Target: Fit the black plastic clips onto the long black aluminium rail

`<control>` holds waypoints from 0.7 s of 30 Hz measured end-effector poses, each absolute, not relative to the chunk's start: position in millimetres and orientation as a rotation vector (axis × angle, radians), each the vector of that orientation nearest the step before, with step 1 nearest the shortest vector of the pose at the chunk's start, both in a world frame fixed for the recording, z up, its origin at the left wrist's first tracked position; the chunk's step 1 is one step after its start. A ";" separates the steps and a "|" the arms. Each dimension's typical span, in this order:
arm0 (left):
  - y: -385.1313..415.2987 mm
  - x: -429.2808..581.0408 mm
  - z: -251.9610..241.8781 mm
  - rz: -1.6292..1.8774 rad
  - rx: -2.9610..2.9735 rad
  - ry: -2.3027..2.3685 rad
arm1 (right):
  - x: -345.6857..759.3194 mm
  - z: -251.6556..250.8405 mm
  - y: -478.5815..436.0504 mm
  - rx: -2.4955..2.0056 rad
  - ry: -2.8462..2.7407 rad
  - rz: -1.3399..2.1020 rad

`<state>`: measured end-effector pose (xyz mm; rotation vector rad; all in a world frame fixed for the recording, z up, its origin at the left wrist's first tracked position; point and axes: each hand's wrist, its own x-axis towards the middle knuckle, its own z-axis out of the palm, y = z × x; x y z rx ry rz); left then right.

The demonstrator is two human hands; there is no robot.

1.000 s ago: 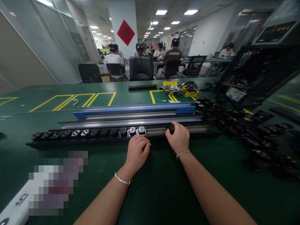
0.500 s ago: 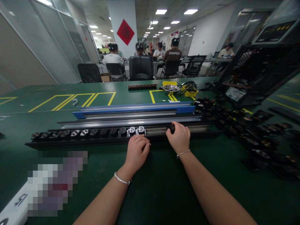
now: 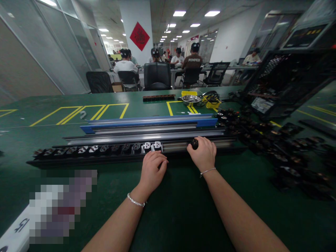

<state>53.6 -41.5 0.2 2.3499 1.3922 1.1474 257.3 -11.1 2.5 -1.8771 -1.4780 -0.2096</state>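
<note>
A long black rail lies across the green table in front of me. Several socket modules sit side by side in its left part; the last two towards the middle look bright. My left hand rests at the rail's near edge, below these bright ones, its fingers loosely bent and nothing visible in them. Further right, my right hand grips a small black piece between thumb and fingers over the bare channel. It looks like another socket module, partly hidden by the hand.
Behind the rail lie blue-edged strips. Many loose black modules are heaped at right, near an open black case. A metal bowl and yellow bins stand farther back. A white object, partly pixelated, is lower left. People sit beyond.
My right hand has shifted very slightly right with the black module, which shows a little more now. My left hand stays nearly in place.
</note>
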 end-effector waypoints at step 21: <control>-41.2 53.1 1.3 1.137 2.348 1.402 | 263.2 3.5 -11.2 -1.900 -1.501 -0.167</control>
